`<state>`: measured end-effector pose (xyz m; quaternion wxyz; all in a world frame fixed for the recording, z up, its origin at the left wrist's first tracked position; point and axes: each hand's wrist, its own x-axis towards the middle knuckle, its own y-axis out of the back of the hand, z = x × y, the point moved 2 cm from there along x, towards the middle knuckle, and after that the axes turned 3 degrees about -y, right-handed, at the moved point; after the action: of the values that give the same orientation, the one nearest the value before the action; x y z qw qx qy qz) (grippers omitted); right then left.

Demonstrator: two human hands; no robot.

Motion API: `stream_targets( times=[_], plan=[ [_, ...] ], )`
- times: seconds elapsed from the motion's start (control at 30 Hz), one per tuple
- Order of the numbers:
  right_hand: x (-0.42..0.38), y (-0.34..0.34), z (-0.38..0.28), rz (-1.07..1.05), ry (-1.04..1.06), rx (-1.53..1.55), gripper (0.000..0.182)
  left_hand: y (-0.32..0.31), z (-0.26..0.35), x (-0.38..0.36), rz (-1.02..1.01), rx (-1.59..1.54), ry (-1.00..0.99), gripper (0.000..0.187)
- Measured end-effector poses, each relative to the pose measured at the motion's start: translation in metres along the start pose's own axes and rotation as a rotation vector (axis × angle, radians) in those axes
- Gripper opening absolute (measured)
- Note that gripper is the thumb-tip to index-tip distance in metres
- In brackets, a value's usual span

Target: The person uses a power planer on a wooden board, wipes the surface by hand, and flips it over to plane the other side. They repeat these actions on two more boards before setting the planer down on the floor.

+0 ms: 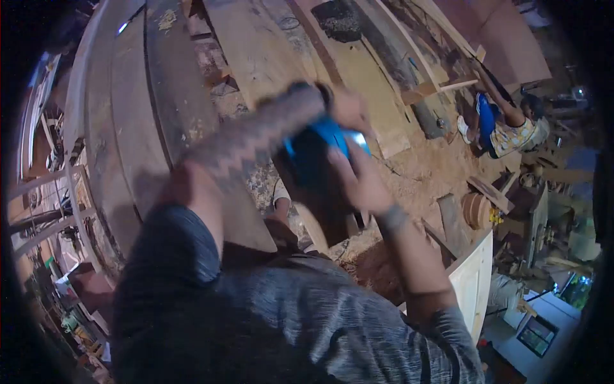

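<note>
looking down past a grey shirt (300, 307), at the bottom of the frame, to bare feet (281, 192) near the centre. just above, gripping a blue tool (327, 133), centre of the frame, with the right hand (369, 187), fingers spread over the casing. reaching across from the left with the left hand (348, 110), at the upper end of the tool; too blurred to tell if closed around it or only laid on it. judging by pose and blur, at the step of handling the tool with both hands, seemingly in motion. calling, probably, for a firm hold and for fingers clear of the underside, hidden here. farther out, planks (185, 83) across the upper left, then sawdust (416, 160) at centre right. beyond, at upper right, another person (515, 134), low to the ground.
</note>
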<state>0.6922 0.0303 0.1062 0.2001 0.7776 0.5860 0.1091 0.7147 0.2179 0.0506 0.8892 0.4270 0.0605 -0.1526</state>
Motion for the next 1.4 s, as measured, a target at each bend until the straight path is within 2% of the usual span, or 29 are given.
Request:
stream_targets(
  times=[0.03,0.07,0.1,0.13,0.17,0.2,0.23,0.37,0.47,0.53,0.6,0.67,0.73,0.8,0.9,0.97,1.07,1.17,1.23,1.33,1.4],
  plan=[
    [-0.044,0.010,0.002,-0.093,-0.166,0.009,0.032,-0.028,0.038,0.006,0.023,0.026,-0.011,0.049],
    [-0.087,0.018,0.004,-0.078,-0.165,-0.040,0.032,-0.049,0.079,0.012,-0.038,0.040,0.012,0.050],
    [-0.132,0.026,0.017,-0.082,-0.242,-0.047,0.033,-0.078,0.112,0.023,-0.017,0.112,-0.075,0.053],
    [-0.175,0.035,0.015,-0.079,-0.264,-0.071,0.035,-0.102,0.147,0.027,-0.033,0.079,-0.067,0.054],
    [-0.214,0.042,0.014,-0.076,-0.288,-0.095,0.037,-0.119,0.186,0.027,-0.074,0.039,0.026,0.053],
    [-0.248,0.047,0.017,-0.065,-0.215,-0.093,0.040,-0.149,0.215,0.033,-0.029,-0.001,-0.009,0.053],
    [-0.271,0.049,0.020,-0.056,-0.146,-0.088,0.043,-0.172,0.231,0.037,0.012,-0.045,-0.043,0.053],
    [-0.286,0.043,0.015,-0.063,-0.202,0.003,0.046,-0.174,0.250,0.024,-0.045,-0.062,-0.080,0.053],
    [-0.241,0.035,0.028,-0.124,-0.309,-0.023,0.043,-0.147,0.199,0.028,-0.068,0.043,-0.096,0.051],
    [-0.185,0.025,0.017,-0.061,-0.160,-0.068,0.042,-0.114,0.161,0.018,-0.071,0.089,-0.050,0.050],
    [-0.132,0.013,0.015,-0.091,-0.287,-0.078,0.042,-0.079,0.113,0.007,-0.049,0.070,-0.011,0.050],
    [-0.074,-0.001,0.004,0.014,-0.055,-0.096,0.045,-0.051,0.058,0.001,-0.024,0.025,-0.045,0.052],
    [-0.015,-0.016,0.014,-0.051,-0.124,-0.045,0.046,-0.011,0.015,-0.015,0.010,0.044,-0.055,0.059],
    [0.042,-0.026,-0.006,0.006,0.007,-0.001,0.048,0.022,-0.031,-0.028,0.048,0.072,-0.032,0.062],
    [0.123,-0.044,-0.009,0.030,0.056,-0.002,0.049,0.066,-0.105,-0.036,0.012,-0.014,0.044,0.062],
    [0.174,-0.056,-0.013,0.057,0.105,-0.037,0.054,0.097,-0.175,-0.030,0.006,0.007,-0.086,0.065],
    [0.240,-0.072,-0.022,0.113,0.125,-0.101,0.063,0.139,-0.230,-0.045,0.026,0.035,0.017,0.063],
    [0.286,-0.081,-0.021,0.070,0.146,-0.169,0.065,0.163,-0.258,-0.058,0.076,0.045,0.146,0.062],
    [0.293,-0.082,-0.024,0.093,0.171,-0.165,0.064,0.167,-0.246,-0.065,0.107,0.087,0.172,0.061],
    [0.247,-0.072,-0.008,0.028,0.199,-0.036,0.059,0.136,-0.212,-0.063,0.134,0.145,0.067,0.059],
    [0.175,-0.054,-0.011,-0.050,0.071,-0.053,0.053,0.099,-0.168,-0.052,0.112,0.137,-0.003,0.058]
  ],
)
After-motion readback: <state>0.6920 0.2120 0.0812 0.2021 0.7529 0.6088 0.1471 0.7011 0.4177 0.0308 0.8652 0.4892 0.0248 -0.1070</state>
